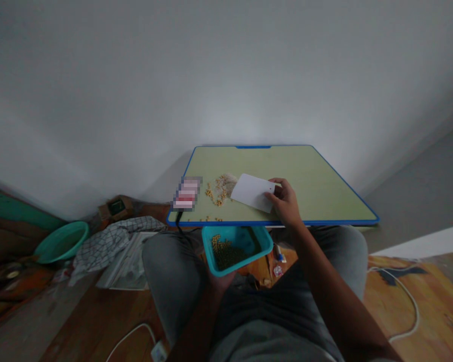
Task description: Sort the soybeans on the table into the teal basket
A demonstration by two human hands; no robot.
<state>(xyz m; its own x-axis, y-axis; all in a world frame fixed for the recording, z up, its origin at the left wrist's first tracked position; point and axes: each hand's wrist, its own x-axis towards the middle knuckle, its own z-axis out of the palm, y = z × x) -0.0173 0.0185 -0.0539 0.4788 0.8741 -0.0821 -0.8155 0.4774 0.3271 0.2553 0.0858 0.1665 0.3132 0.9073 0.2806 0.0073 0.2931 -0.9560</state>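
My right hand pinches a white card by its right end, low over the table. The card's left edge is beside a loose pile of pale grains and yellow beans. Below the table's front edge, my left hand supports a turquoise plastic basket from underneath; most of its fingers are hidden by it. Inside the basket lie small dark green beans and some yellow beans. A few stray yellow beans rest along the table's front edge.
The pale green table has a blue rim and stands against a white wall. A pixelated pink object lies at its left. On the floor are a green basin, a checked cloth, a cardboard box and white cables.
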